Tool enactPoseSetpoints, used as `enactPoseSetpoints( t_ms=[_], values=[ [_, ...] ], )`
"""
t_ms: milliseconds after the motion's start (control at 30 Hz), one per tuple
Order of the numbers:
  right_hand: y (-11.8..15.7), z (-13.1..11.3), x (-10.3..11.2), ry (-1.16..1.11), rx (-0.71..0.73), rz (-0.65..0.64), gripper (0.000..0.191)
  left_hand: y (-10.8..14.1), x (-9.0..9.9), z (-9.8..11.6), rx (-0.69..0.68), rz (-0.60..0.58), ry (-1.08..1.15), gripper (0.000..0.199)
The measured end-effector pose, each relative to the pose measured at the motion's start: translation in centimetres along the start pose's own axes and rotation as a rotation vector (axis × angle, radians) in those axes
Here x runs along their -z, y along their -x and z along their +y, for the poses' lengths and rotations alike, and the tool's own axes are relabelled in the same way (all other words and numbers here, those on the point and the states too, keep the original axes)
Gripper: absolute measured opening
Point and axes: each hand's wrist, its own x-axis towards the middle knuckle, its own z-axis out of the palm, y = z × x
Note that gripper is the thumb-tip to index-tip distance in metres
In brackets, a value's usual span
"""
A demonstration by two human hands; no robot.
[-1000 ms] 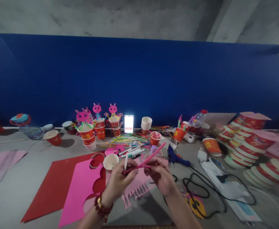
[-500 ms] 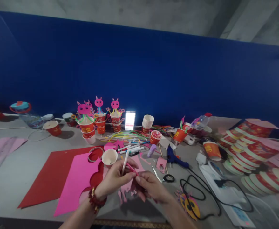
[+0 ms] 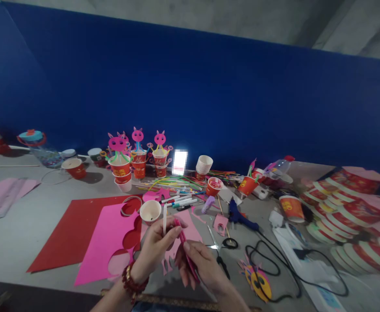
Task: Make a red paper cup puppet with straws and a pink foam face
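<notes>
My left hand (image 3: 159, 245) is closed, with a slim white stick (image 3: 165, 216) standing up between its fingers. The same fingers pinch the upper end of a long, narrow pink stick (image 3: 190, 262), whose exact kind I cannot make out. Around its lower part my right hand (image 3: 204, 260) is closed, palm turned up. Below both hands lies a light pink sheet (image 3: 189, 219) with cut edges. Scissors (image 3: 215, 246) lie open just right of my right hand. A white-rimmed paper cup (image 3: 150, 211) stands just beyond my left hand.
At left lie red (image 3: 60, 234) and bright pink sheets (image 3: 102, 242), the pink one with round cutouts. Behind stand cups with pink animal figures (image 3: 137, 135), markers (image 3: 183, 202) and a lit phone (image 3: 179, 162). A blue glue gun (image 3: 242, 216), its cord and stacked cups (image 3: 349, 195) lie right.
The pink stick now shows more of its length and slants down across my right palm. The white stick has turned more upright. The view has shifted slightly.
</notes>
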Motion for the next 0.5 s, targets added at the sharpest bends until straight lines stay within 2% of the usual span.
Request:
enactPoseSetpoints(
  t_ms=[133,233,500],
  values=[
    [-0.2,0.4,-0.7,-0.015,-0.016,0.021,0.062,0.3,0.3,0.1,-0.089,0.085,-0.154,0.025],
    [-0.2,0.4,-1.2,-0.025,-0.009,0.031,0.063,0.3,0.4,0.3,-0.120,0.092,-0.209,0.025],
    [-0.8,0.5,-1.5,-0.047,0.004,0.038,0.063,0.2,0.3,0.6,-0.059,0.076,-0.133,0.030]
  ],
)
